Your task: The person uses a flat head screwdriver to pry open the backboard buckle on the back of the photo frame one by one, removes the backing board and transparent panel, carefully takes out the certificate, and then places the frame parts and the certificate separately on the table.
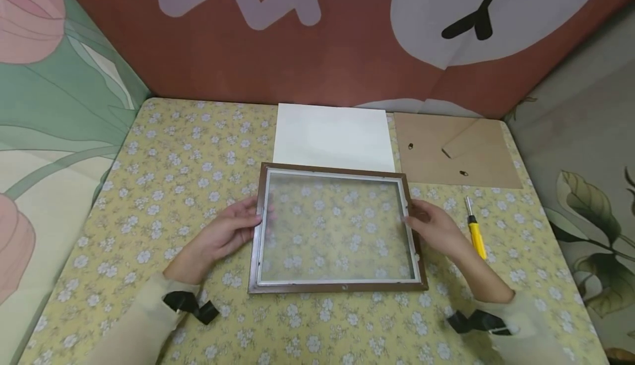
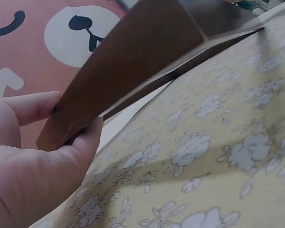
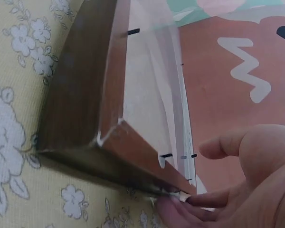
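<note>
A brown picture frame (image 1: 367, 286) with a pane of clear glass (image 1: 337, 232) lies back side up in the head view, low over the cloth. My left hand (image 1: 230, 227) grips its left side, thumb on top and fingers beneath; the left wrist view shows the frame's edge pinched by that hand (image 2: 33, 142). At the opposite side my right hand (image 1: 439, 230) holds the right edge. In the right wrist view, fingers of the right hand (image 3: 247, 180) are under the frame's rim (image 3: 142, 152), and small dark tabs stick out along the inner edge.
Behind the frame lies a white sheet (image 1: 332, 136). To its right is a brown backing board (image 1: 476, 150) bearing two small dark hangers (image 1: 463, 173) and a folded flap. A yellow-handled screwdriver (image 1: 476, 238) lies right of my right hand. Flowered cloth (image 1: 163, 188) covers the table.
</note>
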Demonstrator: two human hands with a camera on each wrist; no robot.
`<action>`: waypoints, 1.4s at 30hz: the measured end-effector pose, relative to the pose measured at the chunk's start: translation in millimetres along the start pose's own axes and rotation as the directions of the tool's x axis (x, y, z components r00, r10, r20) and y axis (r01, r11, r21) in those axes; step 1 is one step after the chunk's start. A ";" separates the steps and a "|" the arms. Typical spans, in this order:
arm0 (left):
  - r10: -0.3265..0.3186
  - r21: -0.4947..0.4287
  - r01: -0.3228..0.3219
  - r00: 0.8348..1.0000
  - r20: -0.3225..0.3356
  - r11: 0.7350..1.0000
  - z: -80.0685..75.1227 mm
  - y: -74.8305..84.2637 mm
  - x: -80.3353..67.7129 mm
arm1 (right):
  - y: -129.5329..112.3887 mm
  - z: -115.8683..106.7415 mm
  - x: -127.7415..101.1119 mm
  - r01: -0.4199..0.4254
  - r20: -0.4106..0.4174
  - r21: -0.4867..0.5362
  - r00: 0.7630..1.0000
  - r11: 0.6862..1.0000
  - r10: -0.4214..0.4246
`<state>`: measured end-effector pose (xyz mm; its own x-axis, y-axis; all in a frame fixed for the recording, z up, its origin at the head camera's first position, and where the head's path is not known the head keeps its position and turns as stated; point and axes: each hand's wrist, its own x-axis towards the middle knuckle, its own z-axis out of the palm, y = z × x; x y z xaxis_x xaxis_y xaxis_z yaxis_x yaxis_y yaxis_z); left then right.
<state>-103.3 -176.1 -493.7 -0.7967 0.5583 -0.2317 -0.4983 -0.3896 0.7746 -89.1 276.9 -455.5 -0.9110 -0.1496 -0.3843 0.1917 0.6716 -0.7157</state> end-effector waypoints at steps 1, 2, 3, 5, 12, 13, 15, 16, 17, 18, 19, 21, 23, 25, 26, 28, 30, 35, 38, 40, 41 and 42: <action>0.002 -0.012 -0.002 1.000 0.012 1.000 0.4 -0.4 0.4 | -1.1 0.6 -0.4 0.015 -0.016 -0.018 1.000 1.000 -0.015; 0.006 -0.023 -0.006 1.000 0.021 1.000 0.8 -1.0 0.9 | -2.5 1.5 -1.3 0.033 -0.037 -0.035 0.999 0.999 -0.035; 0.011 -0.036 -0.010 1.000 0.028 0.999 1.1 -1.5 1.3 | -4.6 2.6 -2.5 0.060 -0.065 -0.057 0.996 0.997 -0.063; 0.018 -0.050 -0.016 0.999 0.036 0.999 1.7 -2.3 2.3 | -11.2 6.8 -5.6 0.118 -0.126 -0.106 0.983 0.987 -0.131; 0.026 -0.059 -0.025 0.999 0.021 0.998 3.2 -4.4 3.2 | -48.0 41.5 -20.3 0.365 -0.159 -0.286 0.894 0.886 -0.420; 0.029 -0.060 -0.028 0.999 0.021 0.998 3.2 -4.6 3.0 | -54.4 48.3 -21.9 0.403 -0.134 -0.317 0.877 0.859 -0.461; 0.036 -0.063 -0.034 0.999 0.026 0.997 2.9 -5.0 2.7 | -67.2 62.6 -24.8 0.472 -0.073 -0.366 0.844 0.802 -0.531; 0.038 -0.067 -0.036 0.999 0.029 0.997 3.0 -5.2 2.6 | -73.2 70.3 -25.7 0.503 -0.040 -0.391 0.827 0.770 -0.561; 0.042 -0.070 -0.040 0.999 0.032 0.997 2.9 -5.3 2.5 | -79.4 77.8 -26.6 0.534 -0.006 -0.409 0.810 0.740 -0.587; 0.045 -0.071 -0.042 0.998 0.033 0.997 2.9 -5.4 2.5 | -85.2 85.2 -27.1 0.561 0.029 -0.419 0.794 0.714 -0.607; 0.045 -0.072 -0.043 0.998 0.033 0.997 3.0 -5.5 2.5 | -90.8 92.3 -27.7 0.581 0.060 -0.427 0.783 0.693 -0.619; 0.041 -0.072 -0.039 0.999 0.028 0.997 3.6 -5.5 2.8 | -101.1 105.1 -28.5 0.606 0.110 -0.432 0.770 0.668 -0.628; 0.033 -0.067 -0.031 0.999 0.019 0.997 4.3 -5.4 3.4 | -109.9 116.8 -28.5 0.621 0.145 -0.434 0.763 0.653 -0.630; 0.023 -0.058 -0.022 1.000 0.009 0.998 5.1 -4.9 4.0 | -117.1 127.4 -27.2 0.627 0.166 -0.454 0.758 0.633 -0.631; 0.019 -0.055 -0.018 1.000 0.005 0.998 5.4 -4.6 4.3 | -120.8 131.9 -26.6 0.631 0.173 -0.460 0.753 0.624 -0.634; 0.013 -0.053 -0.013 1.000 0.001 0.999 6.2 -3.7 4.7 | -127.1 140.4 -24.2 0.650 0.190 -0.483 0.732 0.587 -0.654; 0.013 -0.058 -0.013 1.000 0.003 0.998 6.3 -3.4 4.8 | -132.0 147.9 -21.5 0.664 0.208 -0.524 0.707 0.533 -0.676; 0.029 -0.075 -0.027 0.999 0.028 0.997 4.6 -4.7 3.5 | -139.3 160.0 -19.7 0.688 0.239 -0.592 0.647 0.419 -0.725; 0.032 -0.070 -0.030 0.999 0.031 0.997 4.6 -5.1 4.0 | -140.9 162.7 -22.2 0.681 0.230 -0.611 0.641 0.404 -0.732; 0.026 -0.068 -0.025 0.999 0.021 0.997 5.2 -5.1 4.7 | -140.9 163.9 -23.9 0.667 0.221 -0.623 0.651 0.408 -0.726; 0.023 -0.069 -0.022 1.000 0.017 0.997 5.4 -5.1 5.1 | -140.8 164.3 -24.6 0.660 0.219 -0.630 0.656 0.409 -0.722; 0.020 -0.069 -0.019 1.000 0.012 0.997 5.7 -5.0 5.3 | -140.8 164.6 -25.4 0.653 0.217 -0.636 0.662 0.411 -0.717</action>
<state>-103.1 -167.0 -495.4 -0.8024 0.5591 -0.2088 -0.5051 -0.4498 0.7366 -32.9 66.7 -441.0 -0.6616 -0.7381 0.1318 -0.7485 0.6397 -0.1749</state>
